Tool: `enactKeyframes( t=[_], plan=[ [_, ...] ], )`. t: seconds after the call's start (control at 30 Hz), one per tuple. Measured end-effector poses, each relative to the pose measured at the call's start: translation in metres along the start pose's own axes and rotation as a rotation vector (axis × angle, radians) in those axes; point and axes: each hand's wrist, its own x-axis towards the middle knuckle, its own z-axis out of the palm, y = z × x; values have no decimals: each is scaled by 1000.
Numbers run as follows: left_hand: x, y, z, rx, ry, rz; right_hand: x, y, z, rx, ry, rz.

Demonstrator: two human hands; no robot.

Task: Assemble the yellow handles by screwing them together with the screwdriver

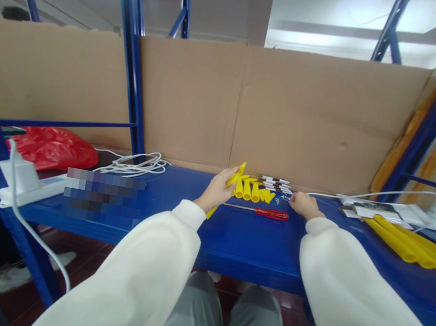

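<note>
My left hand is closed around a long yellow plastic piece, which is tilted, its upper end above my fingers and its lower end below the palm. Just right of it stand several short yellow tubes, with small flat yellow pieces beside them. My right hand rests over the blue shelf with its fingers curled together; what they hold, if anything, is hidden. Tiny metal parts, perhaps screws, lie left of those fingertips. Between my hands and nearer to me lies a screwdriver with a red handle.
Black-and-white strips lie behind the tubes. Long yellow tubes and flat packets are at the right. A white power strip, coiled cable and red bag occupy the left. Cardboard walls the back between blue posts.
</note>
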Motion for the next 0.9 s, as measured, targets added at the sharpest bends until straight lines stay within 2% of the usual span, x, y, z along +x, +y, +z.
enactKeyframes(
  t=[0.3,0.5,0.6,0.67,0.77,0.9],
  plan=[
    [2,5,-1,-66,-30,-46,-3,-1,4,-6,2,20],
    [11,25,9,-408,-51,-382,0,11,4,311,190,99],
    [22,44,24,-638,-88,-536,2,15,3,554,292,82],
    [32,57,40,-775,-156,-643,2,12,3,726,295,123],
    [47,73,66,-873,-214,-794,-3,3,2,1020,189,230],
    [60,85,96,-890,-303,-944,-10,-7,2,1383,23,269]
  ],
)
